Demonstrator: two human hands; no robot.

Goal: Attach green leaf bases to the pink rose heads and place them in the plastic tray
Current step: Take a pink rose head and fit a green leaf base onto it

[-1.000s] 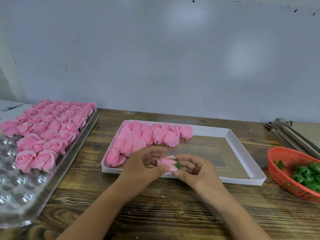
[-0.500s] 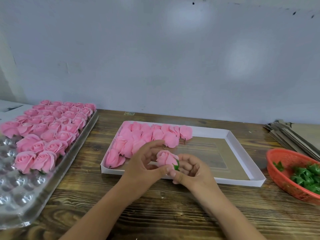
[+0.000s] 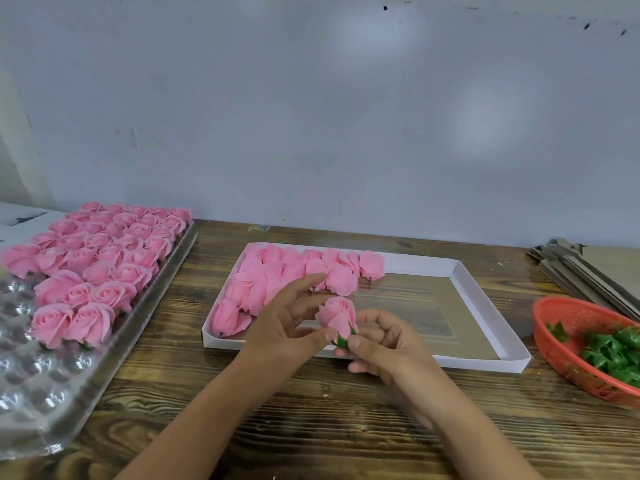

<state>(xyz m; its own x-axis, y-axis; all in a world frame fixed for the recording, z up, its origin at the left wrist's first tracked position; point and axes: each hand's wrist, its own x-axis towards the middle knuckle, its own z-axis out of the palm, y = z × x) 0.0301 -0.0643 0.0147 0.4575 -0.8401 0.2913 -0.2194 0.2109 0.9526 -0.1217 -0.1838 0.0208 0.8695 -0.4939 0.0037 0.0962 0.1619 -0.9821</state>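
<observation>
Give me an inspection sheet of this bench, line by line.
Surface: wooden table, small crumb near centre.
Job's things: rose head with leaf base held over white box; plastic tray partly filled; orange basket of leaves.
Clutter: cardboard stack.
Grippers: left hand and right hand both pinch the leaf base.
Cables: nothing seen.
Surroundings: grey wall.

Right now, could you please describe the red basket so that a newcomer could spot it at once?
Start at the white cardboard box in the middle of the wooden table, then look right to the table's edge. There sits the red basket, a mesh bowl holding loose green leaf bases; it is the only red thing here, beside flat cardboard sheets.
</observation>
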